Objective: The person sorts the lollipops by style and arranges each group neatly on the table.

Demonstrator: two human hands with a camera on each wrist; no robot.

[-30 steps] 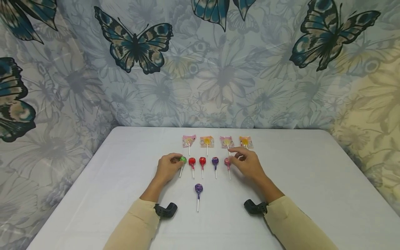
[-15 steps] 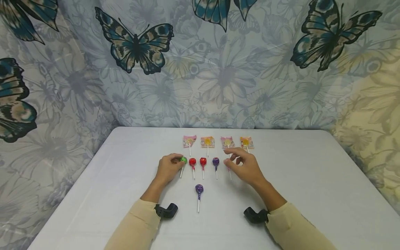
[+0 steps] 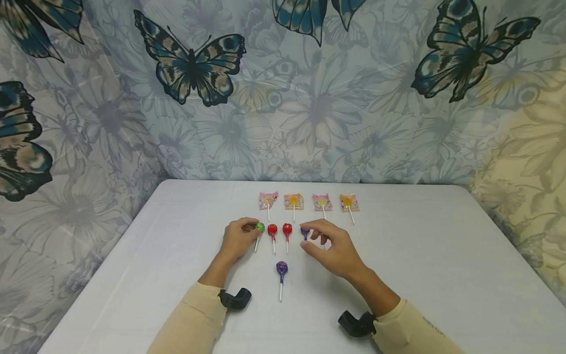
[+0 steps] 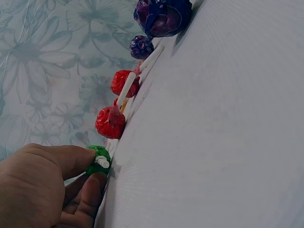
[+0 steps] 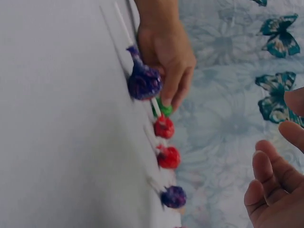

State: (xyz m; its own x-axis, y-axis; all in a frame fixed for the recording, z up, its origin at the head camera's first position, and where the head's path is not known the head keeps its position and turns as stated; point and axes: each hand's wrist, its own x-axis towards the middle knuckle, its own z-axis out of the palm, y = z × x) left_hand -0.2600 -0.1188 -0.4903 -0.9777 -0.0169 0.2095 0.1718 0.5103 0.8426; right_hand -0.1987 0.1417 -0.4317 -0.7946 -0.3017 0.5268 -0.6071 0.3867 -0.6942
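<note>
My left hand [image 3: 239,238] pinches the green lollipop [image 3: 260,226] by its candy head, thumb on one side and fingertips on the other. In the left wrist view its stick end [image 4: 102,162] points toward the camera. To its right lie two red lollipops [image 3: 272,229] and a purple lollipop [image 5: 173,196] in one row. My right hand [image 3: 333,248] hovers over the row's right end, thumb and forefinger apart, nothing between them. It overlaps the purple lollipop in the head view and mostly hides the pink one. Nearer the front, another purple lollipop [image 3: 281,268] lies alone.
Behind the row, several lollipops in clear pink and orange wrappers [image 3: 294,201] lie in a line, sticks toward me. The white table [image 3: 442,255] ends at a butterfly-patterned cloth wall [image 3: 318,113]. Each wrist wears a black camera mount [image 3: 236,298].
My right hand has let go of the pink lollipop and moved left to over the row's purple one, fingers spread. The left hand stays on the green lollipop.
</note>
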